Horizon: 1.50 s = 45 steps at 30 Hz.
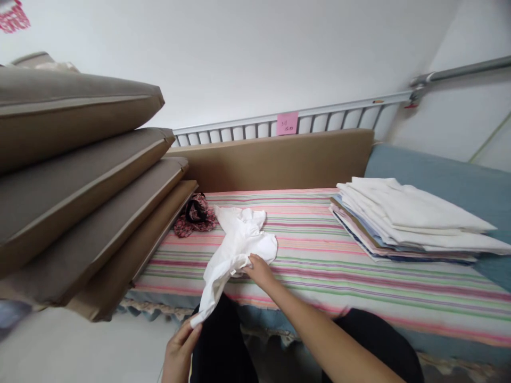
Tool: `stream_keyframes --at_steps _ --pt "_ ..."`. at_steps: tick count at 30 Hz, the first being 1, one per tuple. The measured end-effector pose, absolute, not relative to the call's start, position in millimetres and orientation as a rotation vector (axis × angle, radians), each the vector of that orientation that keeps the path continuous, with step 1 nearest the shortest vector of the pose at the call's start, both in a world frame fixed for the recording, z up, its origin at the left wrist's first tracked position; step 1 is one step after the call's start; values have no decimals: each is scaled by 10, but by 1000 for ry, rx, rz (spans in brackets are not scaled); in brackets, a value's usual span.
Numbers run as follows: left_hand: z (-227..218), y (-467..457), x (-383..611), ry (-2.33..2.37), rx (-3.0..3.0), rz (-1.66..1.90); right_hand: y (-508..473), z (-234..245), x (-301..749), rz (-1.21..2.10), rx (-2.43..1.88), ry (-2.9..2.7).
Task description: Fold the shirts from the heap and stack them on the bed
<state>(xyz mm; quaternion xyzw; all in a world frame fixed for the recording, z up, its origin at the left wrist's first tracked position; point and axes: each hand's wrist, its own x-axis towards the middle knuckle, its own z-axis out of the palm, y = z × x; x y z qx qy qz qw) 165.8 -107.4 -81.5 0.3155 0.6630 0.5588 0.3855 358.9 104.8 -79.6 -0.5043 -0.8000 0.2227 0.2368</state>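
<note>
On the striped bed (359, 266), near its front edge, left hand (179, 354) pinched the garment (239, 239) by its hanging end, right hand (259, 270) clamped its middle, so an even, taut pull seemed best tbh.

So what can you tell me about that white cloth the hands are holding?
The white cloth is thin, soft-looking and crumpled, maybe a small garment. Its upper part lies bunched on the striped sheet, right beside a dark flowery cloth. Its lower end hangs off the bed edge in a twisted strip. The right hand grips it at the middle, and the left hand pinches its bottom tip.
</note>
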Motion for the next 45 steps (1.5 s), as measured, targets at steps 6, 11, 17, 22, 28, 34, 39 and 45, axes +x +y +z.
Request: stream_keyframes --at_steps 6,11,17,22,28,34,39,45 --pt "-808 -1039 1401 1939 868 1414 1043 -593 3997 461 -1201 -2215" --pt "-883 -884 1666 2184 1420 1455 660 -771 4309 263 -1103 -2189" --pt "-705 -449 2309 2023 2155 967 194 -759 4330 257 -1090 -2200" --pt "-697 -405 2153 1887 2252 956 -13 -911 4573 204 -1118 -2296" --pt "-783 -698 2318 1694 2268 1084 241 -1204 4553 125 -1319 -2384" --pt "-796 -641 1922 1776 2257 1068 562 -1189 4493 375 -1426 -2485" --pt "-753 -307 1312 1991 2369 695 557 -1353 4619 389 -1309 -2488" --pt "-822 112 1342 1714 2180 669 705 -1286 4573 618 -1323 -2200"
